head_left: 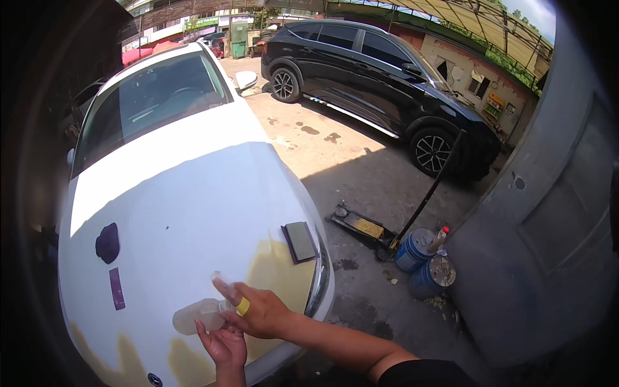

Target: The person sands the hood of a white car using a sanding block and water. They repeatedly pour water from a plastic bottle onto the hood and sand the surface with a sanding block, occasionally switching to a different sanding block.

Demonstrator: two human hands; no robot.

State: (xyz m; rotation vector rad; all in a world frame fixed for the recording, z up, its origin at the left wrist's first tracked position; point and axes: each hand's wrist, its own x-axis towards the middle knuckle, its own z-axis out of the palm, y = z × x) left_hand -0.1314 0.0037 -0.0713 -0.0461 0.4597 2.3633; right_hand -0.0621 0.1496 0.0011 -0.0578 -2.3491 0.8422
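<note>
Over the front of a white car's hood (193,219), my two hands meet at a clear plastic bottle (192,317) lying tilted on its side in the air. My left hand (225,347) is palm up, its thumb and fingers on the bottle near the neck. From above, my right hand (263,313) closes round a see-through top piece with a yellow band (243,306), apparently a spray head, at the neck. Its fingers partly hide the join, so I cannot tell whether the top is attached. Dull yellow patches (280,274) mark the hood's front and right side.
A grey sanding block (300,241) rests on the hood's right side. A dark purple pad (108,243) and a purple strip (117,289) lie at left. Beyond the right edge are a floor jack (364,226), blue buckets (412,250), a grey wall (535,213) and a black car (374,77).
</note>
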